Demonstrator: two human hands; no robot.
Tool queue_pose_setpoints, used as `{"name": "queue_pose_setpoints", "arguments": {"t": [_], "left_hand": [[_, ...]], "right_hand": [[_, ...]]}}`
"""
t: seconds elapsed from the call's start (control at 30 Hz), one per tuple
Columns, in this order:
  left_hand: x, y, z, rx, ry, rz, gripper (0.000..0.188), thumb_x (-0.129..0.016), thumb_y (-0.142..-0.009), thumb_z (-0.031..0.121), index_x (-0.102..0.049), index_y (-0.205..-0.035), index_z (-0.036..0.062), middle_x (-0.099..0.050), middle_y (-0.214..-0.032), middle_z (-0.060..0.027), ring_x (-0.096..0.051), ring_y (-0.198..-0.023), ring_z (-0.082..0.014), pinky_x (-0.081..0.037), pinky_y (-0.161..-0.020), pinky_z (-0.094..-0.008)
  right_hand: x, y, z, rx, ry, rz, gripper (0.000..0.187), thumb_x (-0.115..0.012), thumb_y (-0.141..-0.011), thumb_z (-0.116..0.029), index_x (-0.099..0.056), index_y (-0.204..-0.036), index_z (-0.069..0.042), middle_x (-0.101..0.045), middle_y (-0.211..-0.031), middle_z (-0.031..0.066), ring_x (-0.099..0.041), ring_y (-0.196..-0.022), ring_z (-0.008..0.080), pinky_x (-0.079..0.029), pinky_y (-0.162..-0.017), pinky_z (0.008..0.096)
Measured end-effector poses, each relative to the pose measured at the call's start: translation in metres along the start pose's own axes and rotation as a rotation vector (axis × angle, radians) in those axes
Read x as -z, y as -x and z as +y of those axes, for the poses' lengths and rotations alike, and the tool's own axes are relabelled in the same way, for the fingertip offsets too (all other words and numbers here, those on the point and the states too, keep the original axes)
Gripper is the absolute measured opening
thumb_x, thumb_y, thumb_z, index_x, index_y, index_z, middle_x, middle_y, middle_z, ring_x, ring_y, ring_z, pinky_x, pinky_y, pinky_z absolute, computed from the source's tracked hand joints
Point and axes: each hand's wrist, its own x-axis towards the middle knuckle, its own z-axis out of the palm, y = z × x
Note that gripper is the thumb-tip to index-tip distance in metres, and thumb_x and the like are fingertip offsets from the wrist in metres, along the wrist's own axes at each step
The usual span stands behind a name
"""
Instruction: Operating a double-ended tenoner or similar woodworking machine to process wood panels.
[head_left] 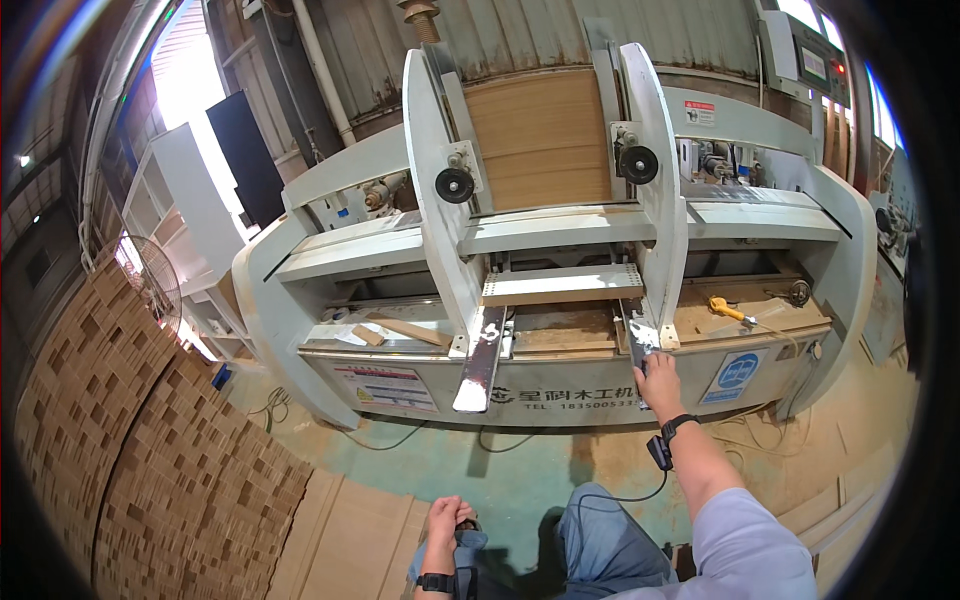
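Note:
My right hand (pixel 657 385) reaches forward, its fingers wrapped over the near end of the right-hand metal rail (pixel 641 328) of a large white woodworking machine (pixel 540 232). To the left a matching metal rail (pixel 484 362) juts toward me, its surface worn and patched with white. A wooden board with a white top face (pixel 562 284) lies across the back of both rails, between two upright plates. Low by my left knee, away from the machine, my left hand (pixel 447 520) is curled closed; nothing shows in it.
Stacked wood pieces (pixel 150 430) rise at the left, beside flat boards (pixel 345 535). Two black handwheels (pixel 455 185) (pixel 638 164) face me on the uprights. A yellow tool (pixel 728 309) with a hose lies on the right bed. Cables (pixel 390 443) trail over the green floor.

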Motion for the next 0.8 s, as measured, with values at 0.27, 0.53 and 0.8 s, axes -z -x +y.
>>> {"name": "queue_pose_setpoints", "arguments": {"t": [0.27,0.53,0.8], "left_hand": [[0.0,-0.002,-0.0006,0.001,-0.006,-0.002,0.015,-0.054,-0.086,0.014,-0.05,-0.091,0.0002,-0.059,-0.08,-0.01,-0.06,-0.071,-0.0161,-0.05,-0.064,-0.0248],[0.0014,-0.0023,-0.003,0.002,-0.025,-0.015,0.016,-0.054,-0.087,0.016,-0.051,-0.091,0.001,-0.06,-0.08,-0.0091,-0.061,-0.07,-0.0158,-0.049,-0.064,-0.0243],[0.0013,-0.0022,-0.0029,-0.001,-0.036,-0.016,0.018,-0.056,-0.086,0.018,-0.051,-0.091,0.0016,-0.06,-0.08,-0.0085,-0.06,-0.069,-0.0153,-0.049,-0.063,-0.0241]], "right_hand": [[-0.0014,-0.0013,-0.0007,0.014,0.014,0.006,0.028,-0.063,-0.074,-0.023,-0.056,-0.093,-0.003,-0.053,-0.102,0.0119,-0.045,-0.103,0.0292,-0.041,-0.087,0.036],[-0.0024,-0.0003,0.0003,0.005,-0.003,0.007,0.028,-0.064,-0.073,-0.022,-0.055,-0.092,-0.003,-0.053,-0.1,0.0122,-0.045,-0.102,0.0304,-0.041,-0.086,0.0366],[-0.0048,-0.001,0.0027,0.034,0.023,0.015,0.027,-0.063,-0.074,-0.022,-0.054,-0.093,-0.004,-0.053,-0.103,0.0107,-0.045,-0.102,0.029,-0.042,-0.084,0.0374]]}}
